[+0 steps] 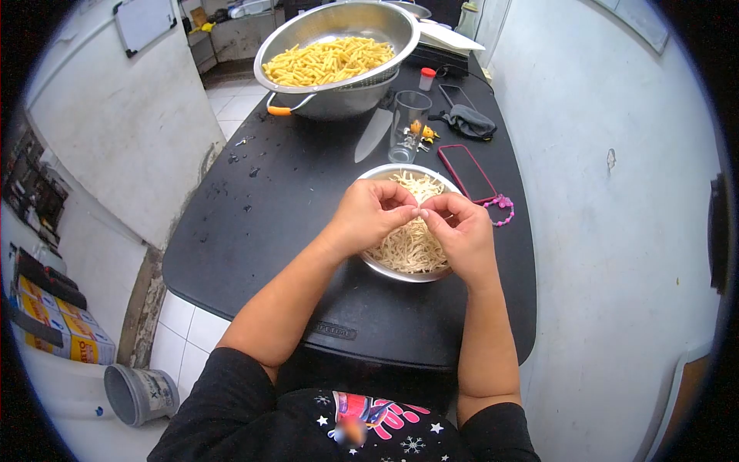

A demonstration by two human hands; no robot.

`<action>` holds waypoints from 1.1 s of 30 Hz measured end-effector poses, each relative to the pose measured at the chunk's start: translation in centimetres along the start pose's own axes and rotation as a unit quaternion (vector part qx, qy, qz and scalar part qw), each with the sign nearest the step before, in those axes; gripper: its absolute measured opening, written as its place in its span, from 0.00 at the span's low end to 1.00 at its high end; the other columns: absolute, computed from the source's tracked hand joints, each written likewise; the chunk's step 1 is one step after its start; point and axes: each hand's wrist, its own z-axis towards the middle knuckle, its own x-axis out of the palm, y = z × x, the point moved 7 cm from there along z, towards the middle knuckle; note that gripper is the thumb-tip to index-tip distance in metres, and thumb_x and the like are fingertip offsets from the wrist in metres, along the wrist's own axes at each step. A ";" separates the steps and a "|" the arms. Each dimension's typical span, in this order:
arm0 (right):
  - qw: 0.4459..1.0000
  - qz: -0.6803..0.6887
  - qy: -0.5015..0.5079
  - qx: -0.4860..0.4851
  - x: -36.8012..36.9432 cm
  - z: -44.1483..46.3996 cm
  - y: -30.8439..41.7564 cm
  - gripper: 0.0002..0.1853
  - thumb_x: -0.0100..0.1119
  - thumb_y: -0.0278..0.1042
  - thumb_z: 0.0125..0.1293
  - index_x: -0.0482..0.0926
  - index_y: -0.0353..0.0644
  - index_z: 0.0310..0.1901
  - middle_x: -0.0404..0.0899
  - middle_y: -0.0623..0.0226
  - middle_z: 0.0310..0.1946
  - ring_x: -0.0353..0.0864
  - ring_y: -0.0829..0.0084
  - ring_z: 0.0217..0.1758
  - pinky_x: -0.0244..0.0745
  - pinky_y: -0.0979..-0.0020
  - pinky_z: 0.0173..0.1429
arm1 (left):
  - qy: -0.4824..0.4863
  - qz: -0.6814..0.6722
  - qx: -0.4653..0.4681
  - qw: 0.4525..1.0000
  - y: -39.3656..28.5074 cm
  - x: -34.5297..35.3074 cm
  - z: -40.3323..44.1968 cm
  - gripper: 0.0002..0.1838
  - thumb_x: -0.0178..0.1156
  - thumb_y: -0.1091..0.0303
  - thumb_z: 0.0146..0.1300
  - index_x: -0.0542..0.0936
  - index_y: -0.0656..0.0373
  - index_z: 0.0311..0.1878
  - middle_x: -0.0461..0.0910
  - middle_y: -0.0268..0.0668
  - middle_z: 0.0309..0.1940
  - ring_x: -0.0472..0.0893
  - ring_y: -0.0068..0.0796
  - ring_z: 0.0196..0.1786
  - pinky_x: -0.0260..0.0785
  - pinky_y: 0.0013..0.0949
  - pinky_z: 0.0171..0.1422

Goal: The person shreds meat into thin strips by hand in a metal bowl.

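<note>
A steel bowl (pixel 385 271) on the black table holds a heap of pale, thin shreds (pixel 412 248) that look like shredded chicken. Directly above the heap, my left hand (pixel 377 215) and my right hand (pixel 462 235) meet at the fingertips. Thumb and forefinger of each are pinched together. Whatever sits between them is too small and covered to make out. Part of the bowl's rim and contents is hidden behind my hands.
Beyond the bowl stand a tall glass (pixel 408 127), a knife (pixel 373 136) and a large colander (pixel 339 88) of yellow pasta (pixel 331 61). To the right lie a red-edged phone (pixel 468 174), a beaded strap (pixel 504 209) and a dark pouch (pixel 469 122). A wall (pixel 616 231) runs alongside.
</note>
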 end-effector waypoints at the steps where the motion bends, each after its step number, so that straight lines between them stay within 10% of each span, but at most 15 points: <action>1: 1.000 0.013 0.008 0.007 0.1 0.0 -0.2 0.06 0.62 0.28 0.56 0.81 0.34 0.33 0.80 0.69 0.25 0.74 0.83 0.27 0.69 0.78 0.32 | -0.005 -0.007 0.004 1.000 -0.1 0.0 0.0 0.06 0.65 0.70 0.57 0.82 0.64 0.33 0.81 0.30 0.27 0.76 0.13 0.30 0.70 0.22 0.34; 13: 0.998 -0.052 -0.018 0.000 0.3 0.0 -0.9 0.05 0.62 0.27 0.54 0.79 0.33 0.30 0.78 0.65 0.23 0.75 0.80 0.26 0.71 0.75 0.32 | -0.030 0.171 0.106 0.979 -2.4 0.1 -0.8 0.07 0.65 0.70 0.54 0.82 0.65 0.31 0.82 0.37 0.27 0.79 0.20 0.31 0.72 0.27 0.38; 23: 0.988 -0.125 -0.095 0.004 -3.0 0.9 -1.9 0.03 0.59 0.25 0.53 0.77 0.34 0.27 0.76 0.67 0.20 0.74 0.81 0.24 0.71 0.75 0.30 | 0.001 0.047 0.008 0.999 -1.2 -0.2 -0.5 0.06 0.64 0.71 0.55 0.82 0.65 0.33 0.81 0.30 0.28 0.78 0.16 0.32 0.71 0.24 0.37; 33: 0.988 0.131 0.055 0.066 0.8 0.2 -1.4 0.04 0.62 0.25 0.58 0.80 0.34 0.33 0.78 0.74 0.26 0.74 0.86 0.30 0.69 0.82 0.34 | 0.032 -0.008 -0.015 0.999 -0.7 0.2 -0.3 0.07 0.65 0.70 0.57 0.81 0.64 0.33 0.80 0.29 0.28 0.76 0.13 0.32 0.70 0.21 0.36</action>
